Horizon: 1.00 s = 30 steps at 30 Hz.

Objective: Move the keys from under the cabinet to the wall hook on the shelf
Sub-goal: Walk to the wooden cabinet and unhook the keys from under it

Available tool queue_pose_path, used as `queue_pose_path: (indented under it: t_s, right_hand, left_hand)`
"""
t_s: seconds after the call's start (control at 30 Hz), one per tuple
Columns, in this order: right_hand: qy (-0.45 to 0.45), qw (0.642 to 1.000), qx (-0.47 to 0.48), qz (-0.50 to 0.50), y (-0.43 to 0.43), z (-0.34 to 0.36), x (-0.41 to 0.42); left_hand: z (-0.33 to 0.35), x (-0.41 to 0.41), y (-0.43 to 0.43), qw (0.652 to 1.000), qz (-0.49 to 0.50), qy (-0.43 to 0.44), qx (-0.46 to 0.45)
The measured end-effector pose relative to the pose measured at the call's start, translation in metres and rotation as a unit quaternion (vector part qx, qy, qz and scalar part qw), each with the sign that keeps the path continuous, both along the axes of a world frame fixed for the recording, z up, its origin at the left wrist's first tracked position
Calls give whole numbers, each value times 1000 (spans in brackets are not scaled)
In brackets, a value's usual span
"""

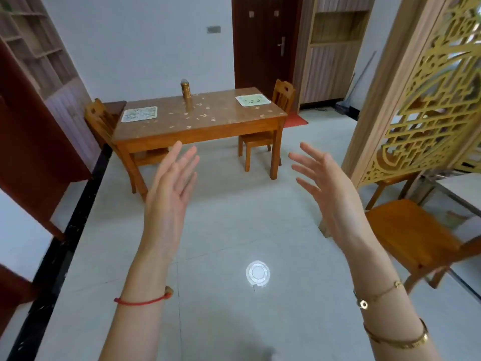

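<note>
Over the tiled floor [234,230], both hands spread wide, empty: left hand [169,188], right hand [328,186]

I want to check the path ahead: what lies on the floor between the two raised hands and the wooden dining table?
Head view: only bare tiled floor lies between the left hand, right hand and wooden dining table.

Wooden table [197,126], chairs [256,138], lattice screen [426,82]

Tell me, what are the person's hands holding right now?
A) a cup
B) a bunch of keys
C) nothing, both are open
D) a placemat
C: the left hand and the right hand are both raised over the floor with fingers spread and nothing in them; no keys show anywhere.
</note>
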State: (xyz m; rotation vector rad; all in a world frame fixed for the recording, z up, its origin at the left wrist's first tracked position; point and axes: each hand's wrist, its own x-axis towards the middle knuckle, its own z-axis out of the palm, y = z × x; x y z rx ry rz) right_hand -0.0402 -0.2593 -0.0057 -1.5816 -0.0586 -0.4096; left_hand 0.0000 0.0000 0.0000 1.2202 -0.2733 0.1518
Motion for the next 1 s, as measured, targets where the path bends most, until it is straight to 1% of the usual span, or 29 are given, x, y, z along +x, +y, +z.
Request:
queue_pose_path:
  t_s: [0.23,0.33,0.7,1.0]
  right_hand:
    - [22,1000,17,0,-36,-15,90]
    - [16,1000,24,-5,-59,-23,140]
    - [44,998,41,-20,-158,-21,329]
    - [66,996,37,-42,-224,-41,478]
  left_hand:
    - [-14,96,-40,1000,-20,19,-1]
    - [-18,145,-63,1000,-14,19,1]
    - [-21,329,-168,999,-22,35,-18]
    - [-37,489,-244,998,-52,37,-22]
